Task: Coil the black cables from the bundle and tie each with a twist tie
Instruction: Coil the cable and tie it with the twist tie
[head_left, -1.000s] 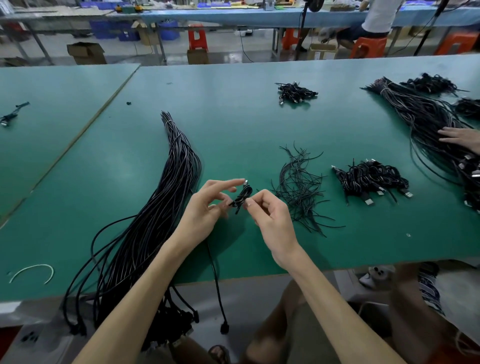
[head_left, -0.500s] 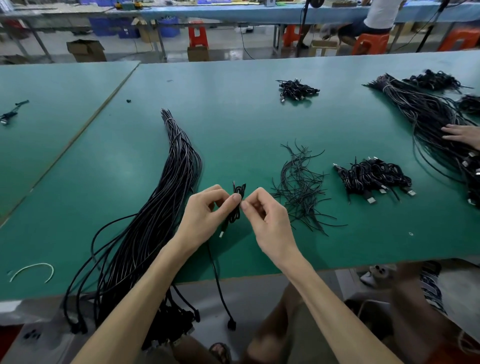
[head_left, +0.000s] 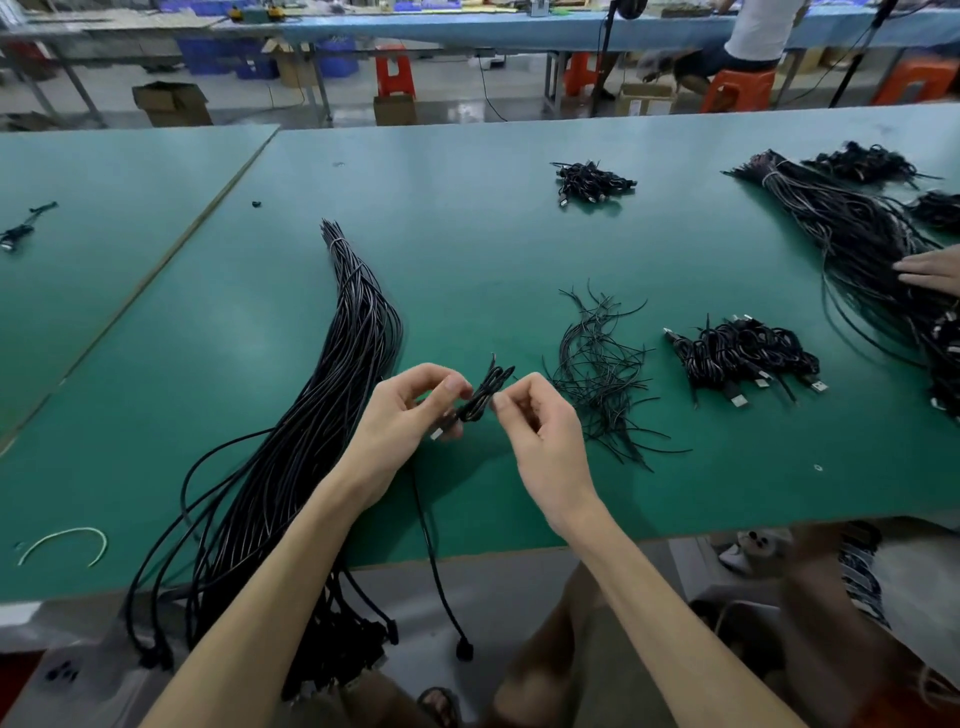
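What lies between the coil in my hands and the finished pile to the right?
Only the loose twist ties, flat on the table between the coil and the finished pile; lifted, the coil should clear them.

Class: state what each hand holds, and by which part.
Left hand grips the coiled cable at its lower end; right hand pinches at its middle.

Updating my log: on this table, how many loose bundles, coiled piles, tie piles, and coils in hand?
Loose bundles: 2
Coiled piles: 4
Tie piles: 1
Coils in hand: 1
Total: 8
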